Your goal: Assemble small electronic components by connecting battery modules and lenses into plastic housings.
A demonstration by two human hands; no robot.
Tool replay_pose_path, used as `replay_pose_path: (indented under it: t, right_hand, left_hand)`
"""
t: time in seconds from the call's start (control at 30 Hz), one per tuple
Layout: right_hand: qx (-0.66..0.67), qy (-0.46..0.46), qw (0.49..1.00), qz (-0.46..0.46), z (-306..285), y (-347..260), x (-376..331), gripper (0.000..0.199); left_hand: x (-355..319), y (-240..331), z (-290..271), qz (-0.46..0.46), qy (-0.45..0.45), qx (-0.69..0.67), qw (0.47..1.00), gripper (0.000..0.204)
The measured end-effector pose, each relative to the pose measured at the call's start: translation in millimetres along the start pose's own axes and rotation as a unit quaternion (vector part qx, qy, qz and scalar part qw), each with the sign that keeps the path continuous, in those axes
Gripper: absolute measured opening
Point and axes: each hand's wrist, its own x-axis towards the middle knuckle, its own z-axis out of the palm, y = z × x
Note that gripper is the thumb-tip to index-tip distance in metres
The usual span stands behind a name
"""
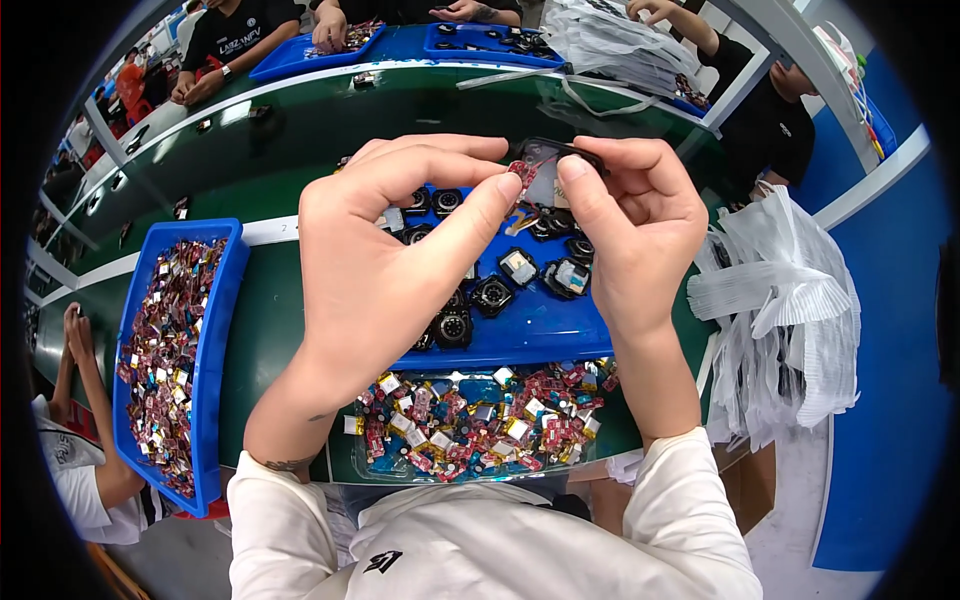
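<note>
Between finger and thumb of my left hand (390, 235) is a small red circuit board (521, 172) with thin wires. My right hand (645, 225) grips a black plastic casing (543, 185), its open side showing a grey inside. Wires seem to run from the board to the casing. Both hands are raised above a blue tray (545, 335), which holds several round-faced black watch-like units (491, 295) and some open ones with white parts (518, 266). Closer to my body, a clear tray (362, 462) is heaped with small red boards and silver cells (440, 440).
A long blue bin (222, 330) full of similar boards stands at left. White sheet packaging (785, 290) is piled at right. Across the green belt (400, 115), co-workers' hands (330, 28) are near blue trays (480, 55). Another white bundle (610, 45) lies at the back.
</note>
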Motion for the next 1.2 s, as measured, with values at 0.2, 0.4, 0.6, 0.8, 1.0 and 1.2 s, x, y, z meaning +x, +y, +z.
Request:
replay_pose_path:
  t: [0.2, 0.4, 0.6, 0.8, 1.0, 1.2]
  right_hand:
    - [0.072, 0.000, 0.997, 0.027, 4.3, -4.4, 2.7, 0.019]
    - [0.084, -0.047, 0.994, 0.060, -3.4, -1.2, 3.1, 0.020]
    - [0.084, -0.040, 0.994, 0.055, -2.0, -2.7, 3.2, 0.016]
    - [0.021, -0.067, 0.997, -0.028, 0.0, -4.1, 1.7, 0.015]
    - [0.038, -0.088, 0.995, 0.000, -3.3, -7.3, 2.6, 0.015]
    - [0.057, -0.114, 0.991, 0.043, -2.2, -6.2, 6.9, 0.019]
  left_hand:
    - [0.9, 6.2, -3.7, -0.038, -0.030, 0.013, 0.999, 0.008]
    - [-2.4, 11.1, -0.6, -0.038, -0.041, 0.024, 0.998, 0.007]
    - [-1.6, 7.0, -0.1, -0.058, -0.076, -0.060, 0.994, 0.010]
    - [0.6, 7.5, -3.3, -0.162, -0.089, -0.185, 0.965, 0.013]
    - [5.0, 7.0, -0.4, -0.187, -0.038, -0.195, 0.962, 0.021]
    - [12.8, -8.8, -5.5, -0.174, -0.053, -0.156, 0.971, 0.031]
